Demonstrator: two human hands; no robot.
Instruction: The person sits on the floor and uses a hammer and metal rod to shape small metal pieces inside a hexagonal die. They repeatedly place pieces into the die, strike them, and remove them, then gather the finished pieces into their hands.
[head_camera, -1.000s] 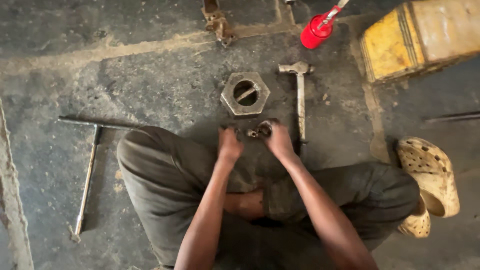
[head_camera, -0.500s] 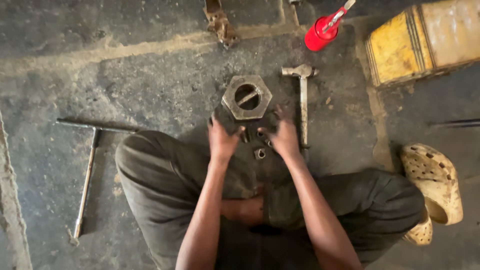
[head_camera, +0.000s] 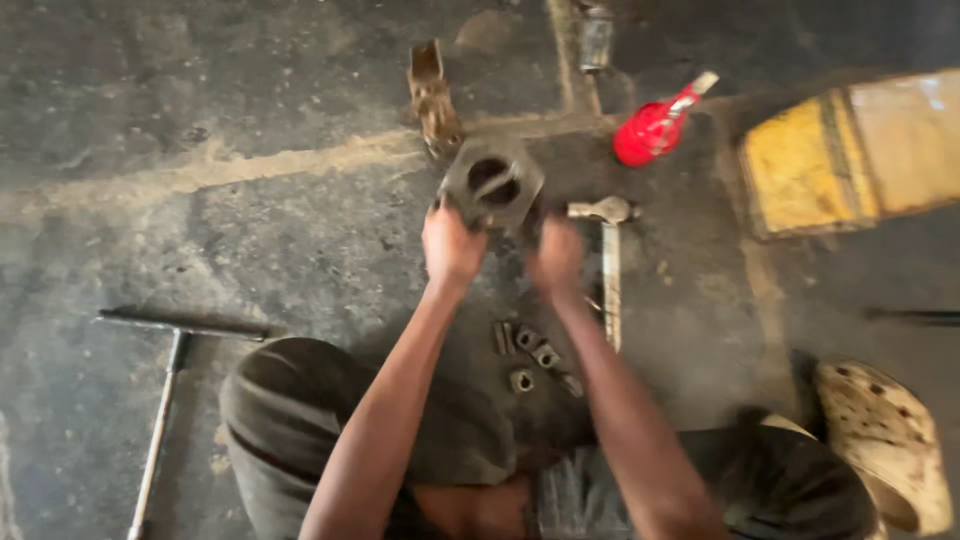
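Both hands on the big hex nut (head_camera: 491, 182) on the concrete floor (head_camera: 250, 230): L hand (head_camera: 451, 243) grips its near-left edge, R hand (head_camera: 556, 258) at its near-right side, grip blurred, can't tell. Small bolts (head_camera: 533, 358) lie btwn the forearms, hammer (head_camera: 609, 262) just right of R hand, red oil can (head_camera: 652, 126) beyond, T-wrench (head_camera: 165, 390) well left

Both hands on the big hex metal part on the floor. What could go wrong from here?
1. The hexagonal metal part looks heavy; the left hand and right hand grip its near edge bare, so a slip might pinch fingers against the concrete floor.
2. The small nuts lie loose between the forearms; dragging the part back may scatter them.
3. The hammer lies right beside the right hand and could get knocked.
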